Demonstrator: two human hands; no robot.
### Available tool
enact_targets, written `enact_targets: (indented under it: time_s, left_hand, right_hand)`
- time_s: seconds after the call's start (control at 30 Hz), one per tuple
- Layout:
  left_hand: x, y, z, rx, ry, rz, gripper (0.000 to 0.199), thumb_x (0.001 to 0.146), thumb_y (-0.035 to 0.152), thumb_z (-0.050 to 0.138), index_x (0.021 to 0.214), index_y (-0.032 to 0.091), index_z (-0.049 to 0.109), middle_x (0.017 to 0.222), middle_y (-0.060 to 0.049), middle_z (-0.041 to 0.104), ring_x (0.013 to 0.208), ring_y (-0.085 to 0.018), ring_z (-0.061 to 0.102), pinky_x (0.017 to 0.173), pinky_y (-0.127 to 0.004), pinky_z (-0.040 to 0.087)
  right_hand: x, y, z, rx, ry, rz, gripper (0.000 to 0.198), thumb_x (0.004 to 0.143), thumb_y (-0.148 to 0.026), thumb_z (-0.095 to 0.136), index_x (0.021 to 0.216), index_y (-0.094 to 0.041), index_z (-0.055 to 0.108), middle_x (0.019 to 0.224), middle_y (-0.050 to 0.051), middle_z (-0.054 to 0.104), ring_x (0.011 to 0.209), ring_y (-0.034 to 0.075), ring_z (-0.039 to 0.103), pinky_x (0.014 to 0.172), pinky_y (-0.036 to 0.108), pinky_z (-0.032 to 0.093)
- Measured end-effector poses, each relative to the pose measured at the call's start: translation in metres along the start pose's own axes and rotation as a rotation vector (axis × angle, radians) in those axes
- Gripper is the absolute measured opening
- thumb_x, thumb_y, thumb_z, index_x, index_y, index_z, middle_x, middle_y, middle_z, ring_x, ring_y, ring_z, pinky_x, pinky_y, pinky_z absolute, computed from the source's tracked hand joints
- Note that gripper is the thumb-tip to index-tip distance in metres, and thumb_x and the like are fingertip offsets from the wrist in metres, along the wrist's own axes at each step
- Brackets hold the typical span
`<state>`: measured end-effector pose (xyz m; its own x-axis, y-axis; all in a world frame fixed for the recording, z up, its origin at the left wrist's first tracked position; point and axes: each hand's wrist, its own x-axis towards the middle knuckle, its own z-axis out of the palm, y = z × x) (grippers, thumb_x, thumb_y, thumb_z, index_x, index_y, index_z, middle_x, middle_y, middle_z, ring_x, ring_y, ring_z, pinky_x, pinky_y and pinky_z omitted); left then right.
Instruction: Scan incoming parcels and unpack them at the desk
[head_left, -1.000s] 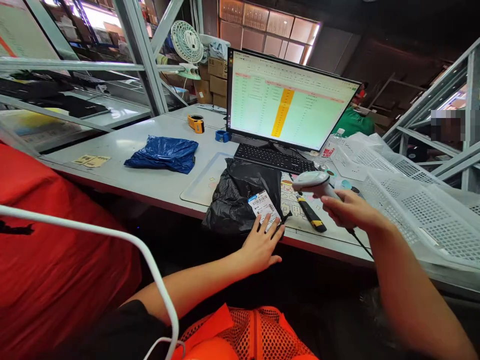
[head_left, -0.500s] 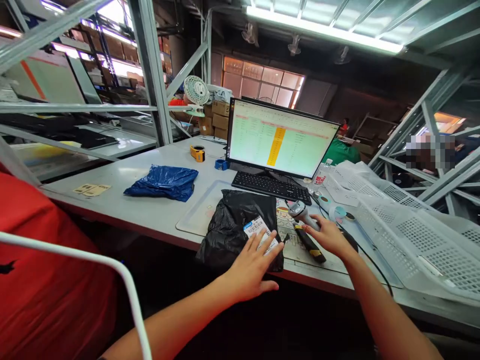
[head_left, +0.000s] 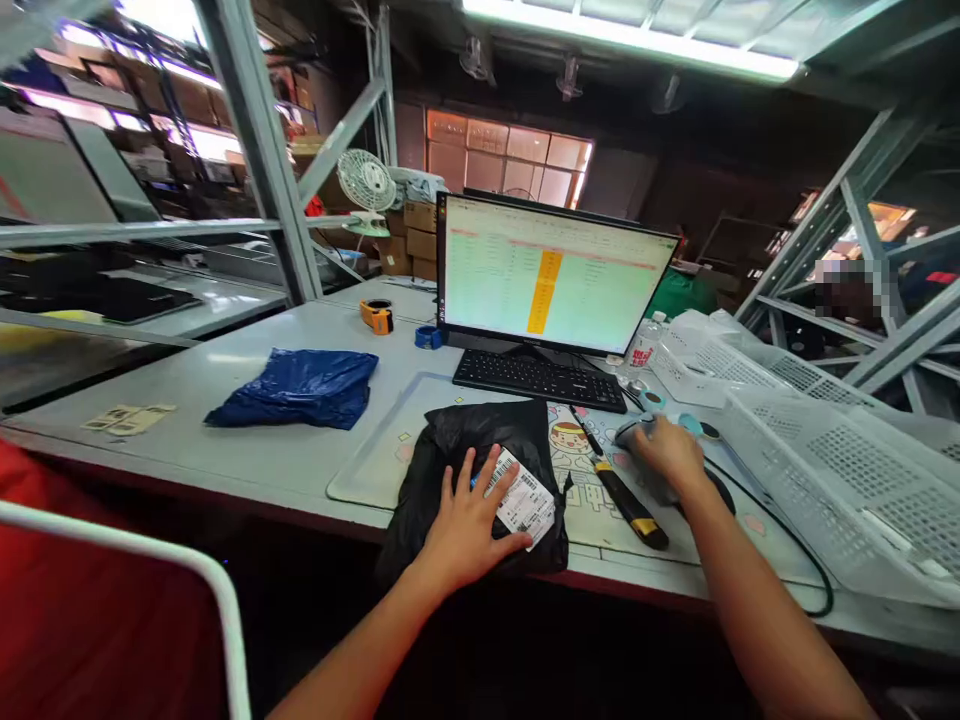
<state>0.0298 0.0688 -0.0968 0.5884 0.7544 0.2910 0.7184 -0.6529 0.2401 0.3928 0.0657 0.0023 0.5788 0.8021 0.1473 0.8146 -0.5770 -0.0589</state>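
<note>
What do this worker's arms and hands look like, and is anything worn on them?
They're a person's. The left hand is ungloved, its five fingers showing, with no ring in view. The right hand also looks ungloved, though its fingers are blurred. Both forearms are uncovered to the picture's edge: no sleeve, watch or bracelet shows.

Black parcel (head_left: 484,425) under spread left grip (head_left: 466,530)

Paned window (head_left: 510,155), bright tube light (head_left: 630,38), metal frames (head_left: 251,130)
</note>
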Motion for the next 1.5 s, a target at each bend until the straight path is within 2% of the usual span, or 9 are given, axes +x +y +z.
enact_targets:
  time_s: [0.13,0.3,0.5,0.8,1.13,1.27,1.33,1.4,1.5]
  left_hand:
    - [0.003,0.002,-0.005,0.021,-0.027,-0.023,0.096,0.092,0.07,0.069,0.17,0.036,0.026,0.18,-0.002,0.004,0.165,-0.046,0.004,0.127,-0.076,0.019]
    - [0.003,0.0,-0.005,0.016,-0.034,-0.018,0.096,0.091,0.071,0.069,0.17,0.036,0.027,0.18,-0.001,0.005,0.165,-0.045,0.005,0.127,-0.076,0.021]
    - [0.003,0.002,-0.006,0.001,-0.044,-0.036,0.097,0.09,0.071,0.07,0.17,0.037,0.027,0.18,0.0,0.004,0.165,-0.044,0.005,0.128,-0.075,0.018]
    - [0.002,0.007,-0.015,-0.051,-0.09,-0.058,0.096,0.091,0.073,0.068,0.17,0.036,0.028,0.18,0.0,0.001,0.166,-0.044,0.0,0.129,-0.075,0.012]
    - [-0.004,0.012,-0.033,-0.066,-0.138,-0.069,0.095,0.091,0.065,0.072,0.17,0.034,0.029,0.18,-0.003,0.002,0.166,-0.041,-0.001,0.13,-0.071,0.01]
    - [-0.026,0.011,-0.041,-0.031,-0.242,0.039,0.123,0.068,0.071,0.089,0.17,0.036,0.029,0.18,-0.007,0.002,0.164,-0.047,-0.005,0.128,-0.076,0.006]
    - [-0.037,0.007,-0.039,0.052,-0.282,0.05,0.128,0.062,0.047,0.099,0.169,0.041,0.029,0.18,-0.006,0.001,0.163,-0.05,-0.002,0.126,-0.079,0.009]
    - [-0.043,-0.001,-0.039,0.119,-0.268,0.051,0.118,0.068,0.013,0.088,0.167,0.046,0.031,0.179,-0.003,0.005,0.163,-0.049,0.01,0.125,-0.076,0.021]
    - [-0.036,-0.019,-0.047,-0.049,-0.174,0.086,0.1,0.071,-0.004,0.059,0.158,0.045,0.05,0.171,0.001,0.039,0.156,-0.037,0.042,0.122,-0.061,0.04]
  right_hand:
    - [0.05,-0.049,-0.012,0.052,-0.012,-0.14,0.049,0.102,-0.028,0.049,0.147,-0.012,0.06,0.138,0.022,0.069,0.13,0.032,0.065,0.106,0.039,0.05]
    - [0.095,-0.091,0.015,0.061,-0.188,-0.131,0.05,0.089,-0.036,0.074,0.131,-0.009,0.072,0.13,0.023,0.073,0.123,0.031,0.07,0.103,0.034,0.053]
    - [0.104,-0.099,0.039,0.056,-0.173,-0.059,0.057,0.089,-0.034,0.074,0.136,-0.002,0.069,0.133,0.032,0.068,0.127,0.037,0.068,0.104,0.041,0.055]
    - [0.103,-0.117,0.041,0.058,-0.226,-0.074,0.049,0.102,-0.043,0.068,0.14,-0.011,0.064,0.142,0.019,0.064,0.129,0.031,0.064,0.11,0.052,0.053]
    - [0.064,-0.116,0.002,0.17,-0.207,-0.167,0.043,0.105,-0.041,0.065,0.141,-0.017,0.062,0.142,0.013,0.064,0.124,0.028,0.066,0.105,0.051,0.056]
    - [0.011,-0.1,-0.004,0.188,-0.135,-0.286,0.045,0.105,-0.031,0.057,0.147,-0.018,0.061,0.143,0.015,0.067,0.132,0.028,0.064,0.109,0.041,0.05]
    - [-0.027,-0.076,0.005,0.157,-0.127,-0.307,0.048,0.102,-0.031,0.057,0.148,-0.018,0.062,0.137,0.017,0.07,0.129,0.031,0.066,0.107,0.042,0.05]
    - [-0.064,-0.045,0.022,0.109,-0.129,-0.298,0.05,0.101,-0.034,0.058,0.147,-0.017,0.062,0.134,0.019,0.071,0.126,0.035,0.067,0.104,0.046,0.052]
    - [-0.103,-0.006,0.048,0.052,-0.061,-0.295,0.05,0.102,-0.032,0.053,0.149,-0.016,0.06,0.136,0.02,0.068,0.126,0.037,0.065,0.102,0.047,0.053]
